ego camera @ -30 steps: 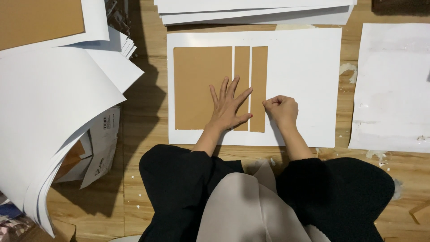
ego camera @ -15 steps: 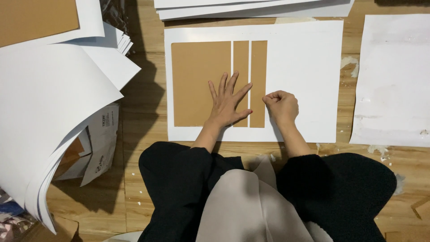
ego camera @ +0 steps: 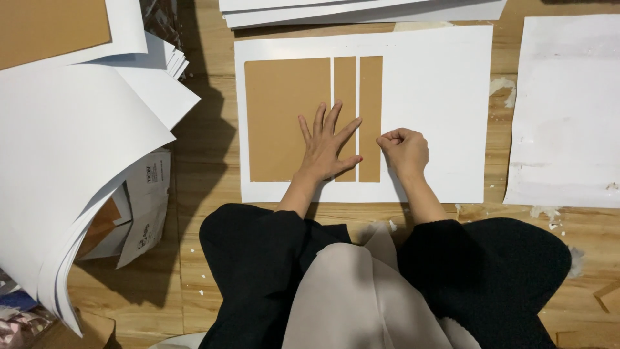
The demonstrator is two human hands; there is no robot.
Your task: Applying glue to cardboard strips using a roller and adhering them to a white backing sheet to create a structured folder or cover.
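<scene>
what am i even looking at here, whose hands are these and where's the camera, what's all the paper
There is no machine here: a person works with two bare hands, and the one camera sits on their head, looking straight down. The dark sleeves and pale cloth at the bottom are their own arms and lap.

On the wooden floor lies a large white sheet. Three brown card pieces lie on it side by side: a wide brown panel, a narrow middle strip and a right strip.

The left hand lies flat with fingers spread, across the wide panel and the middle strip. The right hand is curled into a loose fist, its fingertips at the right strip's edge; whether it pinches anything cannot be told.

Around this: a curling stack of white sheets on the left, another white sheet on the right, and more sheets at the top.
</scene>
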